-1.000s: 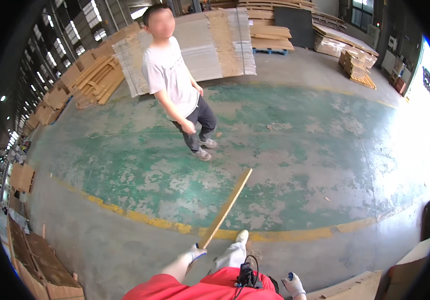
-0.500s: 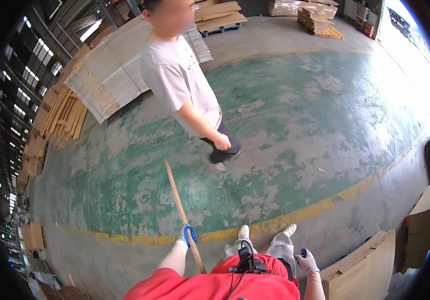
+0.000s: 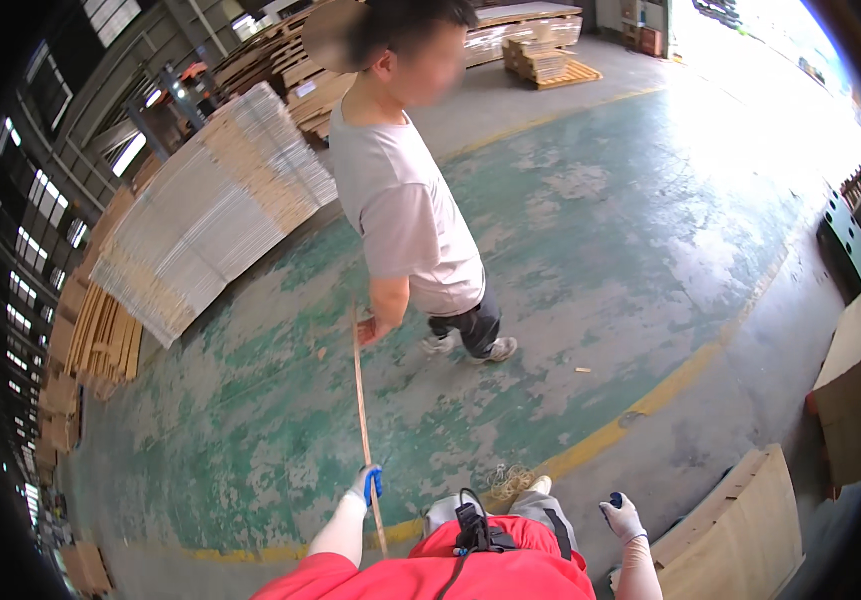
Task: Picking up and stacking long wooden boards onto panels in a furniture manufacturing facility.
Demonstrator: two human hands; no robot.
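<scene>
My left hand [image 3: 367, 485], in a white and blue work glove, is wrapped around a long, thin wooden strip [image 3: 361, 405]. The strip slants away from me over the floor, its near end beside my red shirt. A co-worker in a pale T-shirt [image 3: 405, 200] stands ahead, with a bare hand [image 3: 370, 330] at the strip's far end; whether it grips the strip I cannot tell. My right hand [image 3: 623, 517], gloved the same way, hangs at my side with its fingers loosely bent and apart, nothing visible in it. Nearest to it is a stack of brown board [image 3: 735, 530].
A tall stack of whitish sheets [image 3: 210, 210] stands at the left, with wooden slats [image 3: 105, 340] beside it. A tangle of pale strapping [image 3: 510, 482] lies by my feet. At the right are a cardboard box [image 3: 855, 380] and a dark perforated metal piece [image 3: 845, 240].
The view has turned to the right and moved forward. The co-worker has stepped alongside the strip, with one hand lowered to its far end. My left hand keeps its hold on the strip.
</scene>
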